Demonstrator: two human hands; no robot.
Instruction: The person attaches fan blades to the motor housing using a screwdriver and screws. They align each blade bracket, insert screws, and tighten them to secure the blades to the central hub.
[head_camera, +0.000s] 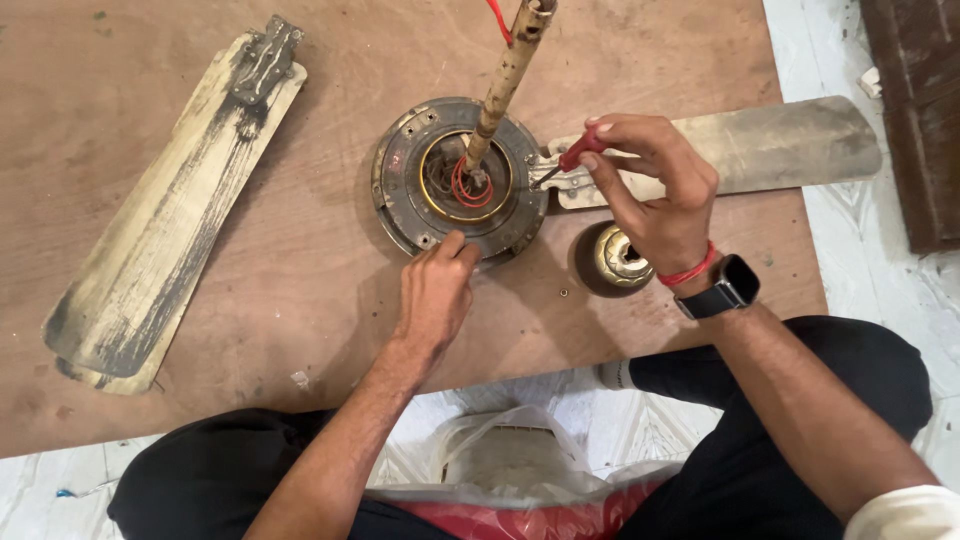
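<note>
1. Fingers of the right hand (655, 195) are clamped on a red-handled screwdriver (570, 160), its tip at the metal bracket of the attached grey fan blade (760, 145).
2. Left hand (435, 290) rests with fingers together, fingertips touching the near rim of the round, dusty ceiling-fan motor housing (460, 180) at the middle of the brown wooden worktop (300, 270).
3. A worn cream downrod (505, 75) rises from the housing's centre, with red wire (470, 190) coiled at its base.
4. A small brass-coloured metal cup (618, 258) stands just right of the housing, near the right wrist.
5. Two detached, grimy cream fan blades (170, 220) lie stacked at far left.
</note>
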